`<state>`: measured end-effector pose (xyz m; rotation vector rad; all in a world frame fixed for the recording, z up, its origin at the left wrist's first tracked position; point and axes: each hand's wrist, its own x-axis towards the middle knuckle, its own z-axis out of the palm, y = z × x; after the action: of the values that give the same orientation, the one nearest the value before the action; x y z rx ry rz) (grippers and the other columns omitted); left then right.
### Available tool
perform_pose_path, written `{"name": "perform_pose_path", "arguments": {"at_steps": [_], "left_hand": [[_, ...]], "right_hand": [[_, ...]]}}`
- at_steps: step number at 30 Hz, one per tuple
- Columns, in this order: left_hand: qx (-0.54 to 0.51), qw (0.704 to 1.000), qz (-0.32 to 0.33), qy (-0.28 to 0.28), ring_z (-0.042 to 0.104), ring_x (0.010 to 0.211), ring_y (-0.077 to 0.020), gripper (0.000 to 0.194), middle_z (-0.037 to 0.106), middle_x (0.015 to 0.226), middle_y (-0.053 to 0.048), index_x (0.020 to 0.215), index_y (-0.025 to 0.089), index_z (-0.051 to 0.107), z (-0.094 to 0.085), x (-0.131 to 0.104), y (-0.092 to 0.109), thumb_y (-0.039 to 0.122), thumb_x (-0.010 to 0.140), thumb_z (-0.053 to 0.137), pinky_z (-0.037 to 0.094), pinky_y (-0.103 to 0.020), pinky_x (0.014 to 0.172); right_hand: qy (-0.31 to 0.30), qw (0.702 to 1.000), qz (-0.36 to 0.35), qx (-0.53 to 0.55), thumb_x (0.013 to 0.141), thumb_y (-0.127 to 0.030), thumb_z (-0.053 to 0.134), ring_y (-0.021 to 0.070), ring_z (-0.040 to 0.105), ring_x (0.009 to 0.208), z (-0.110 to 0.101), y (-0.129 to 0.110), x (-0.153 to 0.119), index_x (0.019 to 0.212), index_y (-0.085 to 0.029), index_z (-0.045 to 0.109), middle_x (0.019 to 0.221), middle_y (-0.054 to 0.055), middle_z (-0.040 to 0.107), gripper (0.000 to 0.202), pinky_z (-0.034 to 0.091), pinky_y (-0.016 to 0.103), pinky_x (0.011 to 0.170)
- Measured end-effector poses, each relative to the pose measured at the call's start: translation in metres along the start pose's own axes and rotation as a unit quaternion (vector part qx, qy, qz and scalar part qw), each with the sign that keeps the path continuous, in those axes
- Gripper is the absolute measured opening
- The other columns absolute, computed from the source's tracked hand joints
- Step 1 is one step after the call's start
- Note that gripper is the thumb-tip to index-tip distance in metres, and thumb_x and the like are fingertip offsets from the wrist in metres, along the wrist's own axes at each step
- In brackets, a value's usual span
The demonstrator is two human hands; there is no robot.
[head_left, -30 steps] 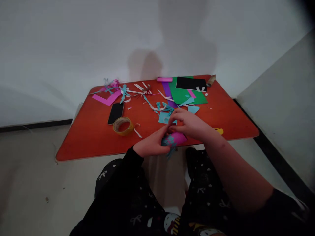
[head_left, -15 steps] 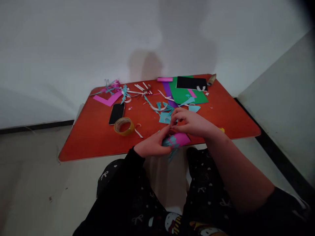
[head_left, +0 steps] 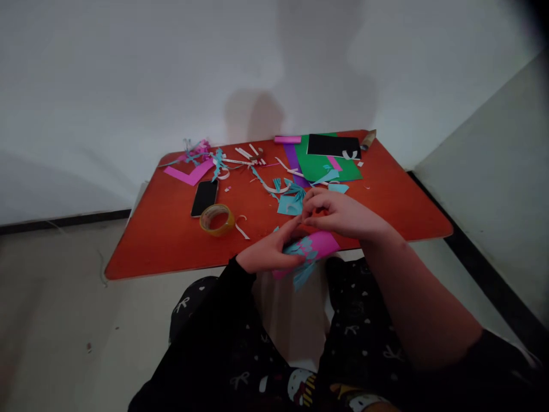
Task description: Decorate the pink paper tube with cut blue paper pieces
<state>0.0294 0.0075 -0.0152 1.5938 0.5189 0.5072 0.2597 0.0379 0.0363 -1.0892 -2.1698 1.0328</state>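
Note:
A pink paper piece (head_left: 325,243) with light-blue cut paper stuck on it is gripped in my left hand (head_left: 272,250), over the table's near edge. Its blue fringe hangs below the thumb. My right hand (head_left: 338,213) is just above, fingers curled and tips pinched together close to my left fingertips. What the pinch holds, if anything, is too small to see. Beyond the hands lie a light-blue paper square (head_left: 288,205) and a pleated blue paper fan (head_left: 295,189).
The red table (head_left: 167,246) bears a roll of yellow tape (head_left: 217,230), a phone (head_left: 205,198), a bent pink paper strip (head_left: 189,175), paper scraps, a green sheet (head_left: 330,168), a purple sheet (head_left: 293,157) and a black rectangle (head_left: 332,146). A wall stands behind.
The pink paper piece has shifted slightly right and shows more of its length at both ends. My right hand has moved a little right, its fingers still pinched.

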Motion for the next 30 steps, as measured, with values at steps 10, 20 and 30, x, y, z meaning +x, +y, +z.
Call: {"name": "perform_pose_path", "arguments": {"at_steps": [10,20,30], "left_hand": [[-0.104,0.994,-0.017,0.024,0.062,0.129,-0.0332,0.104,0.059,0.148,-0.018,0.169,0.029,0.013,-0.003,-0.004,0.003,0.040,0.087,0.077,0.049,-0.047,0.107],[-0.241,0.959,-0.013,0.146,0.071,0.102,-0.0252,0.083,0.065,0.138,-0.013,0.157,0.030,0.045,-0.010,-0.007,-0.002,0.033,0.081,0.078,0.057,-0.039,0.091],[-0.282,0.920,-0.015,0.271,0.072,0.103,-0.0281,0.091,0.069,0.121,-0.012,0.159,0.024,0.032,-0.004,0.005,0.000,0.029,0.076,0.071,0.061,-0.040,0.082]], "right_hand": [[0.080,0.973,0.050,0.209,0.079,-0.033,0.077,0.0154,0.057,0.073,0.002,0.002,-0.001,0.075,-0.022,0.070,0.094,0.003,0.064,0.013,0.045,0.031,0.063],[0.163,0.900,0.080,0.395,0.075,-0.033,0.084,0.0137,0.052,0.066,0.014,0.005,0.002,0.082,-0.025,0.065,0.073,-0.003,0.060,0.021,0.041,0.028,0.060],[0.215,0.898,0.050,0.379,0.077,-0.030,0.081,0.0123,0.050,0.066,0.029,-0.004,0.002,0.081,-0.024,0.065,0.075,-0.003,0.058,0.018,0.042,0.029,0.061]]}}
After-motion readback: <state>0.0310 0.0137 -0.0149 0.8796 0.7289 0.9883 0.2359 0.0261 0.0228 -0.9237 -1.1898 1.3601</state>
